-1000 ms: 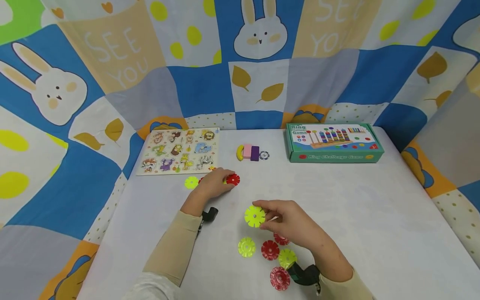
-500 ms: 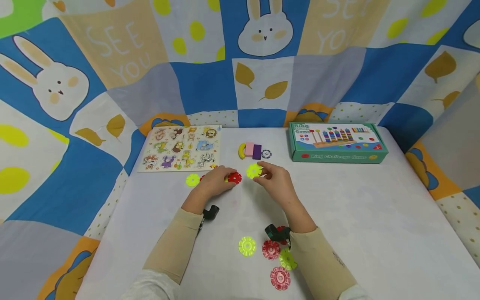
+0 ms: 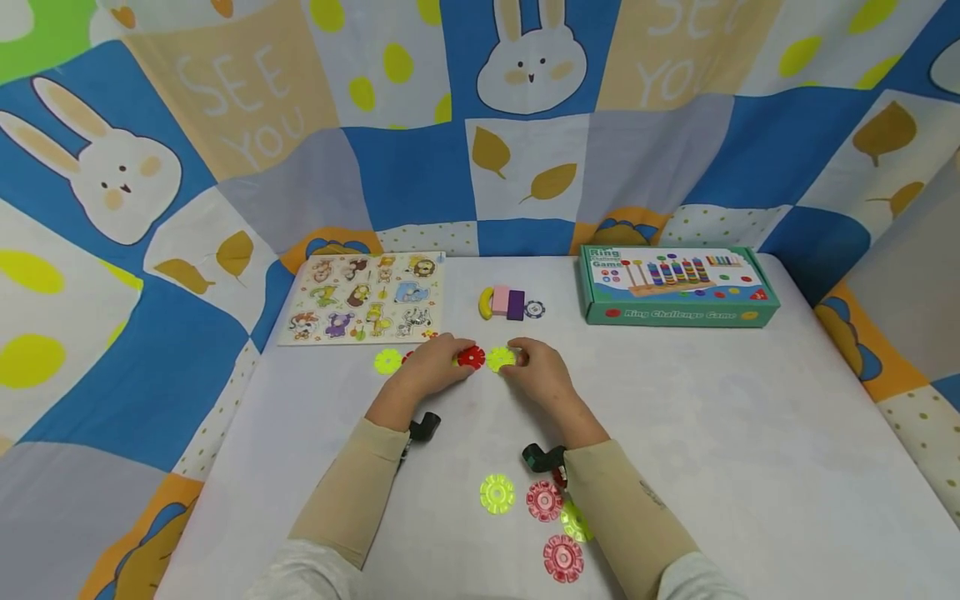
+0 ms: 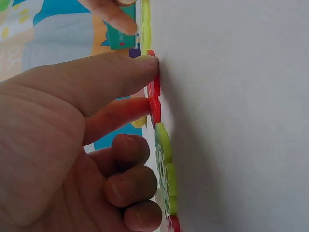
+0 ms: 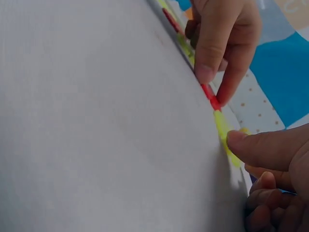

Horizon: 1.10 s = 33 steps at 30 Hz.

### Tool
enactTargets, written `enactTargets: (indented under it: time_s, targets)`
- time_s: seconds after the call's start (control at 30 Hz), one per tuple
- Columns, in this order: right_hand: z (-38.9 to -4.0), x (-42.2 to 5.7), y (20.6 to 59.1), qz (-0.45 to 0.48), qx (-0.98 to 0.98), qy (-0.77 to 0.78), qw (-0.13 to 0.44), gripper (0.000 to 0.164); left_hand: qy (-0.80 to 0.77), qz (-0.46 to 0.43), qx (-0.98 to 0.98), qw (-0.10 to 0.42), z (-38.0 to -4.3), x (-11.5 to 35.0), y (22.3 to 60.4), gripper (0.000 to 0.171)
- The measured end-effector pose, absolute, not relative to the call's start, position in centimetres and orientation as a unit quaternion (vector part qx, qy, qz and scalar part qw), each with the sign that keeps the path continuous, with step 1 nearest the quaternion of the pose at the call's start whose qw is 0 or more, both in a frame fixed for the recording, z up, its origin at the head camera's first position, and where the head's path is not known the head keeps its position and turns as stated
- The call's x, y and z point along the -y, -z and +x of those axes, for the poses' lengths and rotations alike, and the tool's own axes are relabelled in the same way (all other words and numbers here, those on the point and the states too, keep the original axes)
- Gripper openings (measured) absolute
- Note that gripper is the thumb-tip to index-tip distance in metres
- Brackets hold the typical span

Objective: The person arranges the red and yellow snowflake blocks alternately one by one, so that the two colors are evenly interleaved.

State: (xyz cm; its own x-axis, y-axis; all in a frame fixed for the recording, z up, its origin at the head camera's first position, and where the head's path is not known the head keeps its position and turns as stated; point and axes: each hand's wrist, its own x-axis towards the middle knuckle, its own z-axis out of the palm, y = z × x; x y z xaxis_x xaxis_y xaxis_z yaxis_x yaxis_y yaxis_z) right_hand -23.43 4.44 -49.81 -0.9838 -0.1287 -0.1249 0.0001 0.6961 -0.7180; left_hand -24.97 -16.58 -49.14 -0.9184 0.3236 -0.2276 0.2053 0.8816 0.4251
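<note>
At the far middle of the table, my left hand (image 3: 427, 372) pinches a red notched plastic disc (image 3: 472, 357) between thumb and forefinger. Just right of it, a yellow-green notched disc (image 3: 500, 359) is pinched in my right hand (image 3: 546, 377), its edge right at the red one's. In the right wrist view the red disc (image 5: 210, 96) and yellow-green disc (image 5: 222, 128) line up along the tabletop. A row of discs extends left, partly behind my left hand, with a yellow-green disc (image 3: 387, 361) at its end. The left wrist view has another yellow-green disc (image 4: 165, 166) beside the red one.
Several loose discs, including a yellow-green one (image 3: 497, 494) and a red one (image 3: 563, 558), lie near the front, some partly behind my right forearm. Behind stand an animal puzzle board (image 3: 363, 298), a purple block (image 3: 516, 305), a banana-shaped piece (image 3: 486, 303) and a green game box (image 3: 681, 287).
My right hand has carried the yellow-green disc away from the front pile, then down beside the red disc. My left hand stays in place on the red disc.
</note>
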Motion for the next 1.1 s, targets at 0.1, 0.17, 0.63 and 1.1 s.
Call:
enactTargets:
  time_s: [0.1,0.17,0.63,1.1]
  targets:
    - [-23.7,-4.7,50.1,-0.021,-0.918,0.389,0.076,0.04,-0.188,0.144,-0.961,0.145,-25.0,16.3,49.0,0.053]
    - [-23.9,-4.8,50.3,-0.014,-0.919,0.388,0.075,0.037,-0.182,0.148,-0.962,0.142,-25.1,16.2,48.9,0.052]
    - [-24.2,-5.2,50.9,-0.005,-0.904,0.414,0.101,0.033,-0.177,0.151,-0.96,0.154,-25.9,13.9,48.2,0.058]
    - [-22.1,-8.5,48.0,-0.056,-0.862,0.493,0.103,0.027,-0.219,0.164,-0.948,0.16,-26.6,12.4,49.6,0.053]
